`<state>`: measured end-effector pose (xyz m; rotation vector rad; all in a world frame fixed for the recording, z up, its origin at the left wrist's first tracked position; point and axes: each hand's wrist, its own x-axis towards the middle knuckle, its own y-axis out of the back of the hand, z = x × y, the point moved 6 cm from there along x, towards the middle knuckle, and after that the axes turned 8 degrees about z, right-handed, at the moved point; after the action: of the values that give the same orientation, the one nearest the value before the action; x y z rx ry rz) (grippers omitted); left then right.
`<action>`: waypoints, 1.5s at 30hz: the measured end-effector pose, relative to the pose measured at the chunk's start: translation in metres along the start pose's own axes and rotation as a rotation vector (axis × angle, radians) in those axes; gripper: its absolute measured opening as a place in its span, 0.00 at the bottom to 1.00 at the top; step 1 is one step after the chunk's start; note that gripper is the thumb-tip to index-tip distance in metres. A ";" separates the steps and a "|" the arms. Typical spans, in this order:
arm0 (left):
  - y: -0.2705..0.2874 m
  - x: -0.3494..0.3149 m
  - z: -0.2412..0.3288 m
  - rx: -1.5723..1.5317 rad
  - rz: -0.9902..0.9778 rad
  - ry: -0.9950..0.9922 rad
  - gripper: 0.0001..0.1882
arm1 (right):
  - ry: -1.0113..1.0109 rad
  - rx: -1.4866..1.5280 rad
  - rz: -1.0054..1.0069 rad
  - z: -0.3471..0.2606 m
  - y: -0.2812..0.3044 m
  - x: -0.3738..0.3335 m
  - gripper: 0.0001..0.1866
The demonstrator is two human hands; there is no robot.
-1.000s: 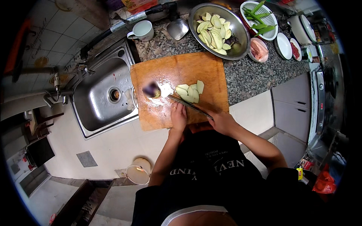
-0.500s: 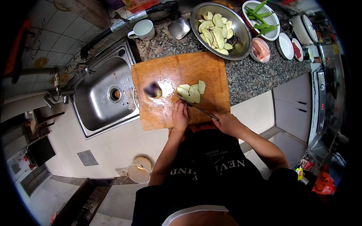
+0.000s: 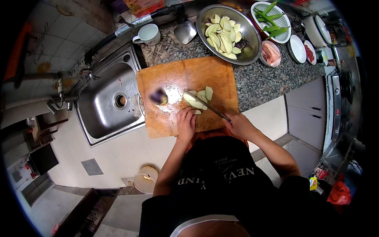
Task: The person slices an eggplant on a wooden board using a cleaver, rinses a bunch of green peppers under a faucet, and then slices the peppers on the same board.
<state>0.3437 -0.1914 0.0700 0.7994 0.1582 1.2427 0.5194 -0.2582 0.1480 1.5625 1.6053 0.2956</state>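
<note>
My right hand [image 3: 240, 127] is closed round the handle of a kitchen knife [image 3: 213, 109], whose blade slants up and left over cut eggplant slices [image 3: 192, 103]. The pale slices lie in a loose pile on a wooden cutting board [image 3: 166, 122]. Below the blade, my left hand [image 3: 185, 123] rests on the board with fingers bent and closed on a small eggplant piece [image 3: 196, 112], which sticks out at the fingertips. A purple eggplant end [image 3: 158, 96], partly blurred, sits apart on the board's left side.
A steel bowl [image 3: 202, 29] of eggplant slices stands behind the board, beside a white basket [image 3: 285, 36] of green peppers and a bowl of pale meat [image 3: 271, 53]. Left of the board is the sink [image 3: 104, 114]; a mug [image 3: 150, 34] and a spatula [image 3: 185, 32] lie behind.
The knife has moved up and away from my left fingers, onto the slices. My left hand has shifted slightly down and left, with a small eggplant piece now showing at its fingertips.
</note>
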 end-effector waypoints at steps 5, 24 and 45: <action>0.015 -0.007 -0.006 -0.045 0.050 0.276 0.06 | 0.058 -0.002 0.018 0.009 -0.013 -0.007 0.15; 0.010 -0.002 -0.018 -0.040 0.095 0.022 0.04 | 0.040 0.055 -0.045 0.006 -0.025 -0.022 0.14; 0.004 -0.004 -0.016 -0.031 0.085 -0.050 0.03 | 0.060 -0.009 -0.045 0.014 -0.054 -0.003 0.12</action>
<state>0.3312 -0.1871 0.0602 0.8164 0.0652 1.3013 0.4906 -0.2767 0.1031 1.5217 1.6811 0.3279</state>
